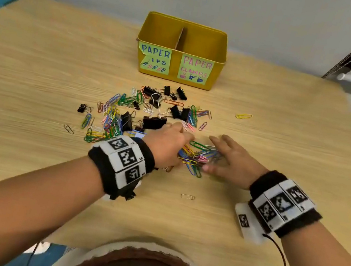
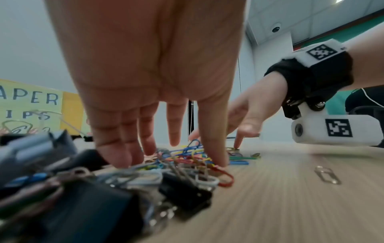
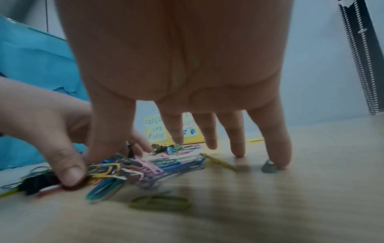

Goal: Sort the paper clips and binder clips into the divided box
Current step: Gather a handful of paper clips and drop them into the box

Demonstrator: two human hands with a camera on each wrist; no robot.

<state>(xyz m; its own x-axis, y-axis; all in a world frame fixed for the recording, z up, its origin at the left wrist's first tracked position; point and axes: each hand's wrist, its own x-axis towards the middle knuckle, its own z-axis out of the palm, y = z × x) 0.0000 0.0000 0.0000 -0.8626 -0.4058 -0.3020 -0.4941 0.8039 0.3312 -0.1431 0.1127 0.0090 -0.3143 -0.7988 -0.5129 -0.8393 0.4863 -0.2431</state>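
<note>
Spanning wood-grain table point(image 1: 39, 76) under pale wall point(image 1: 238, 8); both hands spread, fingertips on paper clips point(image 1: 193, 157)

Yellow divided box point(image 1: 220, 47), black binder clips point(image 1: 154, 122), multicoloured paper clips point(image 1: 191, 154), black-and-white checkered wristbands point(image 1: 123, 158), light wood-grain table point(image 1: 41, 62)

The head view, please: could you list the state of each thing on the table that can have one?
Divided box: upright, open-topped, nothing visible inside.
Paper clips label: torn, one corner missing.
Paper clips: loose cluster between both hands.
Binder clips: unsorted on the table, mixed with clips.
Left hand: fingers down in the cluster.
Right hand: fingers spread, tips on the table.
</note>
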